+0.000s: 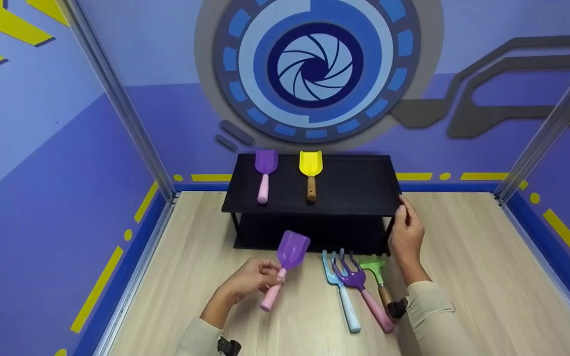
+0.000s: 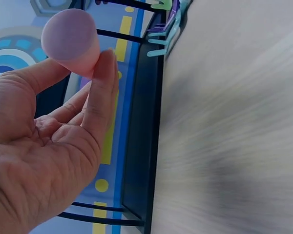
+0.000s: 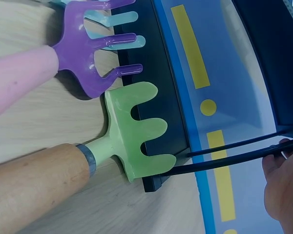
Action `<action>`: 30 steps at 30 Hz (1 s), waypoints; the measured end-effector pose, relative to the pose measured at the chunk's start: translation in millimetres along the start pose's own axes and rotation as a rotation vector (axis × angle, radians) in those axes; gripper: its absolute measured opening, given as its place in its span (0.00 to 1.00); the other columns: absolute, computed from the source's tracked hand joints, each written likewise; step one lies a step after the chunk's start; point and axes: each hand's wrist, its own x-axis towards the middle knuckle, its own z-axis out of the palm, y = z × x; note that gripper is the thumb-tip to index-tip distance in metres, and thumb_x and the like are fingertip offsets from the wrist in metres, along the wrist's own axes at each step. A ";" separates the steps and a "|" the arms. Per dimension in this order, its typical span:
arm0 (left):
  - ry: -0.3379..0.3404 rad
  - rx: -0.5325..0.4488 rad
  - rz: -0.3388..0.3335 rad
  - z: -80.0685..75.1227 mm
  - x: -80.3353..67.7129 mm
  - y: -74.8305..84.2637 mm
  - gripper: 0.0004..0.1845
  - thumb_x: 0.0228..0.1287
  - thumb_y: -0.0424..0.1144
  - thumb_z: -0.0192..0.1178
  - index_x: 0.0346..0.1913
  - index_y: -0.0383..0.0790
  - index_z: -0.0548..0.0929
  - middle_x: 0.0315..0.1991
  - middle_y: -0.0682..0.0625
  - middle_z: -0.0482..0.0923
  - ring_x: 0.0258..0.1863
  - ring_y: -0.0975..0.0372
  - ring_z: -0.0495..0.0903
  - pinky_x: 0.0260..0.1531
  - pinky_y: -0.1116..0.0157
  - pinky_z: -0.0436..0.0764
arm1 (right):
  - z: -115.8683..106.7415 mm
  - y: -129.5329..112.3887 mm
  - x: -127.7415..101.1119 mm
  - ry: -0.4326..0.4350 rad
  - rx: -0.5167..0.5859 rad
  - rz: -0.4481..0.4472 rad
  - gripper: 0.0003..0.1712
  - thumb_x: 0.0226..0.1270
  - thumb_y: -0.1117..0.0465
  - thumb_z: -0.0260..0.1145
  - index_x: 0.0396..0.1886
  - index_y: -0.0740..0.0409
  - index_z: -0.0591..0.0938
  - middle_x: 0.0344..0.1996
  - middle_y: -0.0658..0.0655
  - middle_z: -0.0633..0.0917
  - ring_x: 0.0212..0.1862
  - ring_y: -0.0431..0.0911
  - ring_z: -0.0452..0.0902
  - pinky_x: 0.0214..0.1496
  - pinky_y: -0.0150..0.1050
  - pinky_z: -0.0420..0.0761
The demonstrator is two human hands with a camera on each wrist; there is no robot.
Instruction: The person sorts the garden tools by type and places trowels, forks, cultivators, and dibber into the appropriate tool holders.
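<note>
My left hand (image 1: 253,279) has its thumb and fingers clamped on the pink handle (image 1: 270,298) of a purple scoop (image 1: 293,249), close to the neck; the scoop is up off the table (image 1: 166,296), tilted, its blade towards the rack and its butt end towards me; my right hand (image 1: 407,235) grips the front right corner of the black rack (image 1: 359,185), thumb and fingers closed about its upper edge.

As I judge it, the round handle could roll, so a firm pinch near the neck suits it, with the blade's hollow facing up and well out from the shelf's lip; the right hand should only steady the corner, lest the rack slide or tip.

Just in front of the rack, a blue fork (image 1: 347,306) lies partly under a purple fork (image 1: 356,279); beside them is a green rake (image 1: 374,267), its wooden handle near my right sleeve (image 1: 436,309), so that forearm wants care.

Farther off, on the rack's top, another purple scoop (image 1: 266,163) and a yellow scoop (image 1: 310,163) lie apart, blades to the back; their line is a fair guide for angle.
</note>
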 end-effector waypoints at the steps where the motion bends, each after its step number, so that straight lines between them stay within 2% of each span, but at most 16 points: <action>1: -0.002 0.001 0.002 0.6 0.3 1.4 0.19 0.67 0.34 0.72 0.56 0.28 0.83 0.37 0.52 0.86 0.35 0.63 0.85 0.33 0.68 0.84 | 0.1 0.1 0.5 0.001 -0.001 -0.002 0.24 0.89 0.46 0.50 0.76 0.37 0.77 0.76 0.47 0.78 0.70 0.43 0.75 0.63 0.26 0.70; 4: -0.006 0.001 0.011 3.1 0.5 6.4 0.18 0.67 0.34 0.71 0.56 0.29 0.83 0.37 0.52 0.86 0.35 0.63 0.85 0.33 0.68 0.84 | 0.2 0.3 1.7 0.004 -0.006 -0.009 0.24 0.89 0.46 0.50 0.76 0.38 0.77 0.76 0.48 0.78 0.70 0.44 0.76 0.62 0.24 0.70; 12: -0.004 0.015 0.039 9.0 3.2 17.0 0.18 0.68 0.35 0.71 0.57 0.30 0.84 0.37 0.53 0.85 0.36 0.63 0.84 0.32 0.68 0.85 | -0.9 1.8 2.5 0.011 -0.011 -0.005 0.24 0.89 0.46 0.51 0.76 0.38 0.78 0.76 0.48 0.78 0.74 0.46 0.75 0.67 0.29 0.72; 18: -0.026 0.047 0.063 11.8 3.3 26.4 0.19 0.68 0.36 0.72 0.58 0.32 0.84 0.39 0.51 0.86 0.37 0.63 0.84 0.32 0.67 0.85 | 1.2 3.0 1.6 0.014 -0.017 -0.002 0.24 0.88 0.45 0.50 0.76 0.36 0.78 0.76 0.49 0.79 0.65 0.42 0.77 0.60 0.26 0.72; 24: -0.056 0.063 0.104 20.3 6.1 41.4 0.19 0.68 0.35 0.72 0.59 0.33 0.85 0.41 0.48 0.88 0.37 0.63 0.87 0.32 0.68 0.86 | 1.2 2.4 1.8 0.021 -0.006 -0.018 0.24 0.88 0.46 0.51 0.75 0.37 0.78 0.75 0.49 0.80 0.63 0.37 0.76 0.60 0.24 0.71; 27: -0.063 0.070 0.118 26.8 10.3 49.7 0.18 0.68 0.35 0.72 0.58 0.33 0.86 0.42 0.48 0.89 0.38 0.63 0.87 0.33 0.68 0.87 | 1.4 3.0 1.5 0.021 -0.007 -0.019 0.24 0.88 0.46 0.51 0.76 0.39 0.78 0.75 0.50 0.80 0.55 0.39 0.76 0.56 0.27 0.71; 30: -0.062 0.083 0.131 34.2 17.7 59.1 0.17 0.68 0.36 0.72 0.57 0.33 0.87 0.42 0.48 0.89 0.38 0.63 0.87 0.34 0.67 0.87 | 1.5 3.6 1.2 0.021 -0.006 -0.008 0.25 0.88 0.45 0.50 0.76 0.39 0.77 0.75 0.51 0.80 0.56 0.40 0.76 0.57 0.28 0.70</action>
